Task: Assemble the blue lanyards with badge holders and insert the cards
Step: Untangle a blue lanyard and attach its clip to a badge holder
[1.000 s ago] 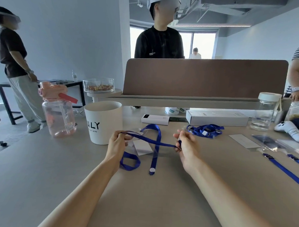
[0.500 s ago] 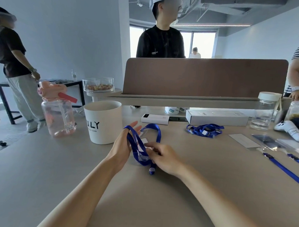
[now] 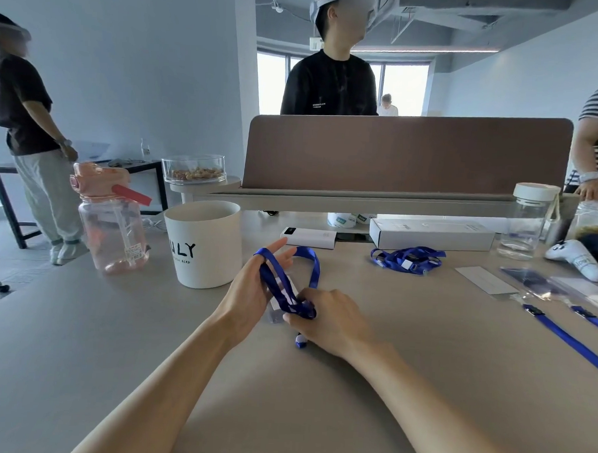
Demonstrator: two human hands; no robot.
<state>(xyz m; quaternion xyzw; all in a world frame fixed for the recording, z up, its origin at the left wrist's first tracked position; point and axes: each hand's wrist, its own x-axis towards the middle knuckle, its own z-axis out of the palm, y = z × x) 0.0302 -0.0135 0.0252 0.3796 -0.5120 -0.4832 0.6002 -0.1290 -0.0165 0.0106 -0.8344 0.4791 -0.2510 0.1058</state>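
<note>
left hand (image 3: pixel 250 292): fingers straight and spread, lanyard (image 3: pixel 311 268) loop draped over them
right hand (image 3: pixel 328 316): fingers curled, pinching the bunched strap, just beside the left hand
lanyard: blue, middle of table (image 3: pixel 148 356), near white cup (image 3: pixel 204 242)
spare lanyards (image 3: pixel 407 260): heap toward the table's far edge

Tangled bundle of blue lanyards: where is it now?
Head view, right of centre: the tangled bundle of blue lanyards lies on the grey table, just before the long white box, beyond the right hand.
</note>
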